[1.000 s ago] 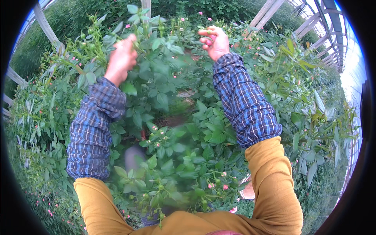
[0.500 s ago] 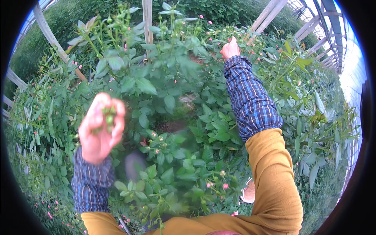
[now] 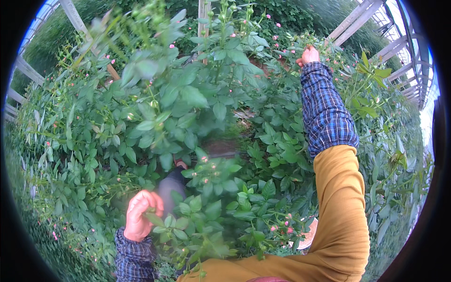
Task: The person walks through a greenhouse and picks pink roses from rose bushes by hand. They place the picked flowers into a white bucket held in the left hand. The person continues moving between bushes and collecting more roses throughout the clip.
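My left hand is low at the left, its fingers curled over toward the thumb. Green leaves beside it partly cover the fingertips, and what lies inside the grip is hidden. Far out at the upper right, my right hand reaches into a rose bush, fingers bent and pressed together. Green stems with small buds rise just beyond it. Whatever those fingers pinch is too small to make out. Both forearms wear blue checked sleeve covers over mustard sleeves.
Leafy rose bushes surround me, some tall stems close and blurred. Pink roses bloom low at the right. Wooden posts and slanted beams stand behind. A plastic greenhouse wall runs along the right. My leg is between the plants.
My left hand has dropped and shifted right; the green buds seen in it before are hidden now. My view has turned left, and the right hand stays reached out at the bush.
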`<action>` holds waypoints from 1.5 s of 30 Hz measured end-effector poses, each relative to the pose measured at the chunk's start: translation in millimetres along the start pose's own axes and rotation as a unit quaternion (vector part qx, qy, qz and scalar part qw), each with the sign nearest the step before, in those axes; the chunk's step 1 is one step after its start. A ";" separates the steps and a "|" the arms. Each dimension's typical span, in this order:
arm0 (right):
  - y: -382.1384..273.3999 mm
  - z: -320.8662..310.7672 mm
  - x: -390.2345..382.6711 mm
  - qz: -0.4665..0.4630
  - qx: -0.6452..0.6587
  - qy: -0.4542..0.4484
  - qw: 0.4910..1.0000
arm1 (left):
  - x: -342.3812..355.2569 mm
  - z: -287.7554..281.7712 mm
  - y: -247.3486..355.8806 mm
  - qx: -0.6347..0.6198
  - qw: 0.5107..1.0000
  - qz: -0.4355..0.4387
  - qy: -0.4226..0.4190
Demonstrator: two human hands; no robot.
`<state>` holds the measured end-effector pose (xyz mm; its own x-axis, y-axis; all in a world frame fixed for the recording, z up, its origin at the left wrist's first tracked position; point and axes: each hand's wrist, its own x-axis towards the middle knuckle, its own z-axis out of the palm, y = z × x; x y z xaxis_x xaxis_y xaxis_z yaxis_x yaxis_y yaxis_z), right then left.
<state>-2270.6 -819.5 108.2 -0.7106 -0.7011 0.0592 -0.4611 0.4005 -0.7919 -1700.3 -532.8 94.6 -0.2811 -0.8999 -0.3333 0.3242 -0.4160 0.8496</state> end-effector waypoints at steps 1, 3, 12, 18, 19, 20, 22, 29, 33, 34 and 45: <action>-0.2 -0.2 3.0 -0.009 -0.026 -0.012 1.000 | -1.1 0.0 0.9 -0.005 1.000 0.003 -0.001; 2.8 2.6 13.0 -0.016 -0.059 -0.012 0.998 | -2.6 -2.0 4.9 -0.004 1.000 0.004 -0.020; 38.5 29.6 42.4 -0.080 -0.199 -0.033 0.976 | -14.3 -5.5 11.9 -0.040 0.999 0.022 0.019; 0.3 34.3 -6.7 -0.088 -0.136 -0.134 0.978 | -19.7 6.5 12.5 -0.069 0.994 -0.012 0.085; -2.1 30.7 -14.0 -0.067 -0.132 -0.173 0.974 | -19.6 8.4 12.3 -0.085 0.994 -0.003 0.074; -4.2 27.2 -21.2 -0.019 -0.095 -0.213 0.972 | -18.8 10.3 12.2 -0.088 0.994 0.001 0.066; -5.1 24.3 -30.0 0.136 0.103 -0.276 0.946 | -16.2 14.4 11.3 -0.084 0.993 -0.016 0.084; -0.2 45.0 -36.4 -0.025 -0.135 -0.354 0.925 | -8.3 19.5 12.4 -0.102 0.988 -0.037 0.105; 11.1 43.6 -30.5 0.012 -0.143 -0.326 0.934 | -0.2 15.7 12.5 -0.099 0.988 -0.035 0.112; 11.4 47.4 -30.3 -0.034 -0.160 -0.349 0.923 | 1.7 14.9 11.8 -0.096 0.988 -0.036 0.117; 6.0 26.5 -49.4 -0.309 -0.163 -0.009 0.937 | 16.4 26.3 2.7 -0.081 0.991 -0.020 0.106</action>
<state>-2224.1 -798.1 84.3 -0.2467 -0.8669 0.4332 -0.9214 0.0713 -0.3820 -1727.8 -545.3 102.1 -0.1057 -0.8820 -0.4593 0.4629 -0.4524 0.7622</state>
